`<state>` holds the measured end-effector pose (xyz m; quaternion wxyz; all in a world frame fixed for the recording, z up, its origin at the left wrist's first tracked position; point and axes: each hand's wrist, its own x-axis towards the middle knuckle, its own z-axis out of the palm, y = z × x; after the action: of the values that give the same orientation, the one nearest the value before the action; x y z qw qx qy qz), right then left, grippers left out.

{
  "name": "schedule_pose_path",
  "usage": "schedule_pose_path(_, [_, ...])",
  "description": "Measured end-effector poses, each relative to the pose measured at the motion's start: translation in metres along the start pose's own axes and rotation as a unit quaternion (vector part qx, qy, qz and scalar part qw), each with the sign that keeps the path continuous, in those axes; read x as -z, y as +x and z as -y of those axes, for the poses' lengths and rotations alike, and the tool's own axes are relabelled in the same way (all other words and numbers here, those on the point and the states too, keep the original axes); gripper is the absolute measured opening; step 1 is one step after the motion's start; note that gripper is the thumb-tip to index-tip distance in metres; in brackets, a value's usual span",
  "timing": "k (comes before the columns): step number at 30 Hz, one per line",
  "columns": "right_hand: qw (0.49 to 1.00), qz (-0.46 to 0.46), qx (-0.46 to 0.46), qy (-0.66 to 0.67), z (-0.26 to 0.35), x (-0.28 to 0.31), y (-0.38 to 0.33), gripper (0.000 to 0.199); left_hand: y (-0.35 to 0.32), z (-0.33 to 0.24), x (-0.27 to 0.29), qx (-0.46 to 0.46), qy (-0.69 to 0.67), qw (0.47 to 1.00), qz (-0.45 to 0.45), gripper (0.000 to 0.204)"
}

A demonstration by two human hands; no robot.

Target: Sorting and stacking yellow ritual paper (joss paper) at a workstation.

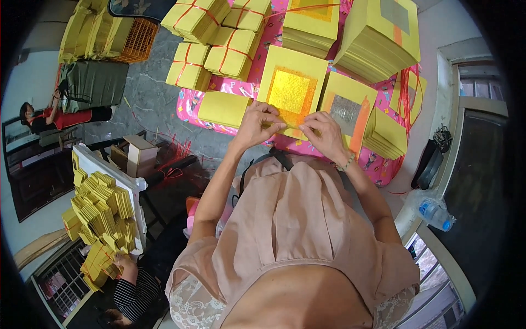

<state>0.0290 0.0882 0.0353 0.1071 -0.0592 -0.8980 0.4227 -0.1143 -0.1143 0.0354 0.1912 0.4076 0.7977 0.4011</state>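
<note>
My left hand (pixel 258 124) and my right hand (pixel 322 134) pinch the near edge of a yellow paper sheet with a gold foil square (pixel 291 90). The sheet lies on a pink patterned table cover (pixel 235 86). Both hands' fingertips meet at the sheet's lower edge, folding or gripping it. To the right lies a yellow sheet with a silver foil square and an orange strip (pixel 348 108). A plain yellow stack (pixel 223 108) sits left of my left hand.
Tied bundles of yellow paper (pixel 219 41) and tall loose stacks (pixel 378 38) fill the far side. A heap of folded yellow pieces (pixel 101 208) lies lower left, where another person's hand (pixel 125 263) works. A plastic bottle (pixel 435 213) sits at right.
</note>
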Motion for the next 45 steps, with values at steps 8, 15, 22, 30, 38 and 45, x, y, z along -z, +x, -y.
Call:
schedule_pose_path(8, [0.987,-0.013,0.117,-0.107,0.003,0.006,0.003,0.027,0.009,-0.017,0.013,0.018,0.053,0.997,0.048,0.019])
schedule_pose_path(15, [1.000,0.011,0.008,-0.024,-0.008,0.025,0.039,0.023,0.017,-0.054,0.014,-0.137,0.190,0.954,-0.189,0.043])
schedule_pose_path(22, [0.991,0.000,-0.122,-0.048,-0.032,0.044,0.102,0.029,0.032,-0.032,-0.023,-0.125,0.183,0.967,-0.122,0.056])
schedule_pose_path(30, [0.985,-0.055,-0.042,-0.156,-0.063,0.037,0.130,0.032,0.054,-0.014,-0.040,-0.072,0.247,0.966,-0.035,0.067])
schedule_pose_path(38, [0.976,-0.094,0.030,-0.193,-0.056,0.019,0.149,0.037,0.059,-0.011,-0.040,-0.067,0.253,0.965,-0.014,0.069])
schedule_pose_path(45, [0.985,-0.024,0.010,-0.170,-0.050,0.004,0.156,0.035,0.058,-0.008,-0.042,-0.070,0.245,0.967,-0.024,0.068])
